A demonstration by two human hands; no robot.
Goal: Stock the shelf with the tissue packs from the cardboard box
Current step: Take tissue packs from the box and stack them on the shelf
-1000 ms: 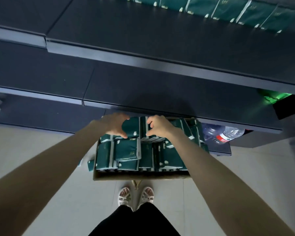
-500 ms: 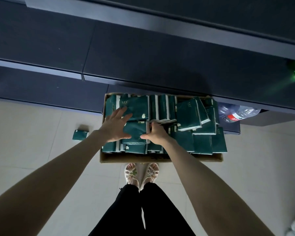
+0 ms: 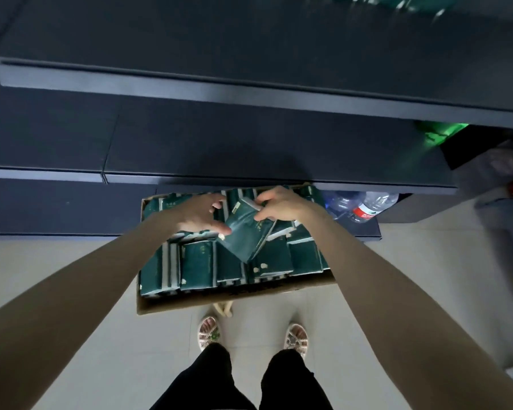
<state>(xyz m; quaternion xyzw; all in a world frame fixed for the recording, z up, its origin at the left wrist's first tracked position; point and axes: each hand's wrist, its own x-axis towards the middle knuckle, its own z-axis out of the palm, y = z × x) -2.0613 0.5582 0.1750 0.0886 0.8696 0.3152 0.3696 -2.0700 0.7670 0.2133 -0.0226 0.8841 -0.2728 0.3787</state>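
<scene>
The head view looks down at a cardboard box [image 3: 175, 303] on the pale, smooth tiled floor [image 3: 71, 291]. The box is a plain brown rectangle with matt walls, and its far end is tucked under the lowest board of the shelf [image 3: 249, 149]. It is packed with tissue packs [image 3: 196, 263]. These are flat, soft-edged rectangles in glossy dark green film with white stripes along their sides. Most stand on edge in rows, and some lean.

One tissue pack [image 3: 243, 232] is raised above the others near the middle of the box and tilted on a corner, its film catching the light. The right hand [image 3: 282, 205] pinches its upper edge in a curled grip. The left hand [image 3: 196, 214] has its grip spread wide, fingers straight, just beside the pack's left side. The thumb tip is at the pack's lower corner, but I cannot tell whether it touches.

The shelf boards are dark, flat metal with lighter front lips. A clear, ribbed plastic bottle [image 3: 365, 207] with a red label lies on its side just right of the box. Woven sandals [image 3: 209, 332] and black trousers [image 3: 219, 380] show below.
</scene>
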